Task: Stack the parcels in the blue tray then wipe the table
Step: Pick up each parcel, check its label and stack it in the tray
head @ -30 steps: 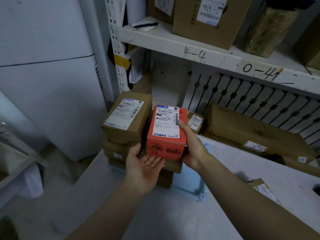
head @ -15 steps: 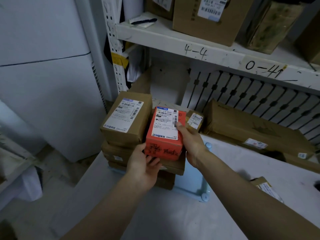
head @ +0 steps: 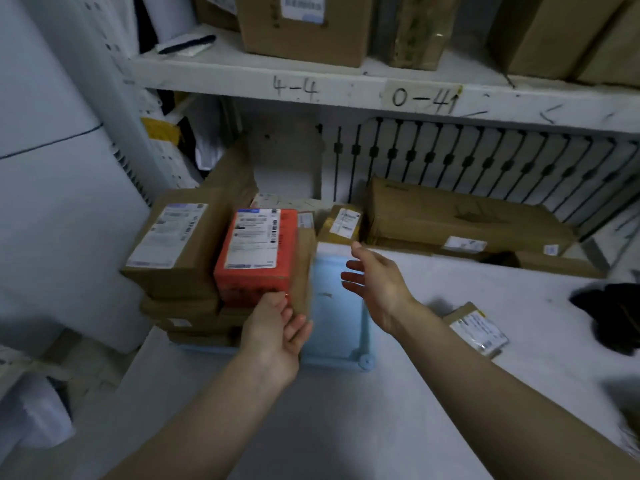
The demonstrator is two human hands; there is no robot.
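Observation:
An orange-red parcel (head: 256,252) with a white label rests on top of the stack of brown cardboard parcels (head: 180,247) in the left half of the blue tray (head: 337,306). My left hand (head: 277,327) is just in front of the red parcel, fingers loosely curled near its lower front edge, holding nothing. My right hand (head: 377,285) hovers open over the bare right half of the tray, apart from the parcel. A small brown parcel (head: 476,329) with a label lies on the white table to the right.
A long flat brown box (head: 464,216) and a small labelled box (head: 343,223) lie at the back of the table under the white shelf (head: 346,88). A dark cloth (head: 616,313) lies at the right edge. More boxes stand on the shelf above.
The red parcel has been set down on the stack in the tray. My right hand has let go of it and moved right; my left hand has slipped out from under it.

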